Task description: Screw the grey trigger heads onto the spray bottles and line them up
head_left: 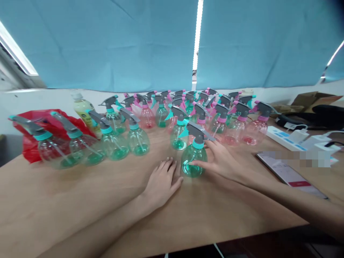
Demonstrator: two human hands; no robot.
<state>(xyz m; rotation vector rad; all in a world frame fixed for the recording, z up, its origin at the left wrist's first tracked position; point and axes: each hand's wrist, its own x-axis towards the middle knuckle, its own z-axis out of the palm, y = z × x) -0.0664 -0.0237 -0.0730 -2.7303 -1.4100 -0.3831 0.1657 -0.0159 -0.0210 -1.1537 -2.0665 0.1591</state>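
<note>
My right hand (220, 159) is wrapped round the body of a green spray bottle (194, 161) with a grey trigger head and a turquoise collar. The bottle stands upright on the wooden table (129, 229). To its left, my left hand (163, 181) lies palm down on the tabletop, fingers stretched out and holding nothing. Just behind the held bottle stands another green spray bottle (179, 136). A row of several green spray bottles (116, 147) runs off to the left, and pink spray bottles (255, 130) cluster with more green ones at the back right.
A red plastic bag (28, 143) and a pale yellow bottle (83, 109) stand at the left. On the right are a white power strip (285, 138) with plugs, a phone (291, 175), black items and a cardboard box (309, 102). Blue curtains (120, 46) hang behind.
</note>
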